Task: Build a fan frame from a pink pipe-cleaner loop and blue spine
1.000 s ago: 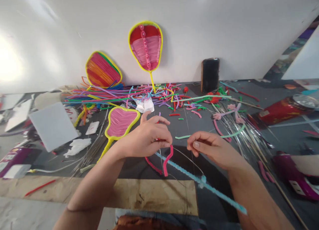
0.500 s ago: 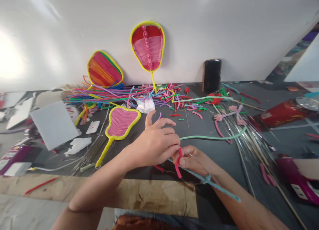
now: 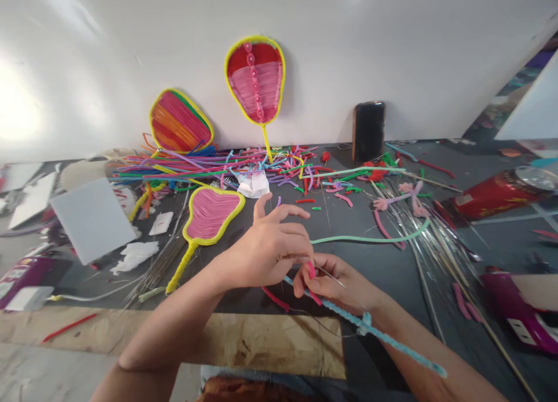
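Note:
My right hand (image 3: 342, 281) pinches a short bright pink pipe cleaner (image 3: 312, 269) between thumb and fingers. Close against it, my left hand (image 3: 274, 245) has its lower fingers bent toward the pink piece's upper end, while two others stretch away. What the left fingertips grip is hidden. A twisted light blue pipe cleaner (image 3: 401, 345), with a small knot partway along, runs beneath my right hand and across the forearm. Thin wire (image 3: 332, 276) crosses the right fingers. Below the hands hangs a red-pink fuzzy strip (image 3: 276, 299) on a wire.
A pink fan shape with yellow rim (image 3: 215, 213) lies left of my hands. Two more fans (image 3: 256, 82) lean on the white wall beside a phone (image 3: 368, 132). Pipe cleaners (image 3: 209, 164), metal stems (image 3: 418, 251), a red can (image 3: 501, 193) and a purple tool (image 3: 521, 309) surround the work.
The blue pipe cleaner has shifted right and down. The pink piece has drawn back further into my right fingers, and the red-pink strip shows more. My left hand has barely moved.

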`<act>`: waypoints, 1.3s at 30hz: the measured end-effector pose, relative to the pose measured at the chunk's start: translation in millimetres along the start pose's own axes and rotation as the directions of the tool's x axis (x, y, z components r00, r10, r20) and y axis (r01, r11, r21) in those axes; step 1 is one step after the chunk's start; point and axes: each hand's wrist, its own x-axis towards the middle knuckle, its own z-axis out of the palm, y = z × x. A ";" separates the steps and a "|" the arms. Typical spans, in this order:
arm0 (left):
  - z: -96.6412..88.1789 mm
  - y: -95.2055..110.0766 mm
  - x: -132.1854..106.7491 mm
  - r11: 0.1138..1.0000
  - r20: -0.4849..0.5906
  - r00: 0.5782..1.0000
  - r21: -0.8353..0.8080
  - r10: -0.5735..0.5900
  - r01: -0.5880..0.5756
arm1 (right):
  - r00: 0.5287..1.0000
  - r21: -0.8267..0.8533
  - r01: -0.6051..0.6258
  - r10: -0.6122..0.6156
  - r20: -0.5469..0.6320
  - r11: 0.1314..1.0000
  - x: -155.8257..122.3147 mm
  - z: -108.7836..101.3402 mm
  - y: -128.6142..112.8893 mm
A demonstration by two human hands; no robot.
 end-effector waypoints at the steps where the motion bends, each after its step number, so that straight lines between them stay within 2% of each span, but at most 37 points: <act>1: -1.0 -0.7 0.0 1.000 0.013 1.000 -0.010 -0.001 0.001 | 1.000 -0.006 -0.004 0.004 0.003 1.000 0.2 -0.9 -0.8; 11: -4.5 -4.7 -1.3 0.999 0.103 0.995 -0.041 0.013 -0.009 | 0.976 -0.003 0.050 -0.049 -0.213 0.999 2.0 -15.8 0.7; 13: -2.5 -5.3 -1.9 1.000 0.105 0.994 -0.021 0.012 -0.010 | 0.956 -0.079 0.080 -0.099 -0.277 0.994 0.9 -17.1 -2.2; 16: 1.5 -6.4 -2.1 0.999 0.098 0.995 0.038 -0.010 0.006 | 0.897 -0.316 0.112 -0.232 -0.376 0.942 -4.2 -16.2 -9.2; 18: 4.3 -7.2 -1.5 0.997 0.098 0.995 0.080 -0.027 0.019 | 0.848 -0.503 0.127 -0.357 -0.392 0.855 -8.9 -13.6 -13.8; 19: 5.8 -7.6 -1.0 0.995 0.099 0.994 0.100 -0.035 0.025 | 0.827 -0.595 0.154 -0.433 -0.359 0.789 -11.0 -11.9 -15.7; 20: 7.2 -8.1 -0.4 0.993 0.097 0.994 0.116 -0.043 0.032 | 0.809 -0.685 0.194 -0.509 -0.294 0.703 -12.7 -9.9 -17.2; 22: 9.9 -9.2 0.8 0.990 0.092 0.994 0.137 -0.057 0.044 | 0.778 -0.823 0.299 -0.623 -0.083 0.483 -14.2 -6.0 -19.0; 24: 12.6 -10.3 1.6 0.988 0.083 0.995 0.146 -0.062 0.050 | 0.766 -0.877 0.389 -0.628 0.137 0.282 -13.9 -3.0 -19.6; 25: 13.7 -10.9 1.9 0.988 0.082 0.995 0.149 -0.062 0.049 | 0.773 -0.883 0.413 -0.598 0.213 0.221 -13.5 -2.0 -19.6; 26: 14.5 -11.5 2.0 0.987 0.083 0.995 0.154 -0.061 0.047 | 0.786 -0.883 0.428 -0.562 0.257 0.194 -13.4 -1.5 -19.7; 27: 15.0 -12.0 2.0 0.986 0.086 0.995 0.160 -0.059 0.045 | 0.801 -0.874 0.440 -0.531 0.277 0.207 -13.6 -1.5 -19.8; 29: 14.5 -12.7 1.8 0.984 0.094 0.994 0.173 -0.061 0.044 | 0.829 -0.841 0.417 -0.524 0.196 0.344 -15.4 -3.3 -20.2; 31: 12.1 -13.2 1.6 0.980 0.093 0.993 0.189 -0.071 0.052 | 0.848 -0.788 0.295 -0.528 -0.044 0.540 -17.8 -6.8 -20.8; 32: 10.3 -13.3 1.3 0.978 0.087 0.993 0.198 -0.077 0.059 | 0.852 -0.756 0.206 -0.494 -0.174 0.621 -18.5 -8.9 -21.0; 33: 8.5 -13.5 1.0 0.976 0.080 0.993 0.206 -0.081 0.063 | 0.857 -0.726 0.112 -0.436 -0.275 0.678 -18.6 -10.9 -21.1; 34: 6.7 -13.6 0.5 0.974 0.070 0.994 0.214 -0.085 0.069 | 0.874 -0.705 0.027 -0.359 -0.327 0.708 -18.1 -12.7 -21.1; 35: 5.3 -13.8 0.0 0.972 0.059 0.994 0.222 -0.089 0.074 | 0.902 -0.698 -0.034 -0.278 -0.330 0.715 -17.1 -14.1 -21.2; 37: 3.4 -14.0 -1.4 0.969 0.040 0.994 0.232 -0.097 0.085 | 0.953 -0.702 -0.080 -0.153 -0.263 0.708 -14.3 -15.5 -21.6; 39: 3.0 -14.0 -2.7 0.965 0.029 0.995 0.246 -0.097 0.087 | 0.968 -0.699 -0.075 -0.116 -0.221 0.711 -12.0 -15.2 -22.3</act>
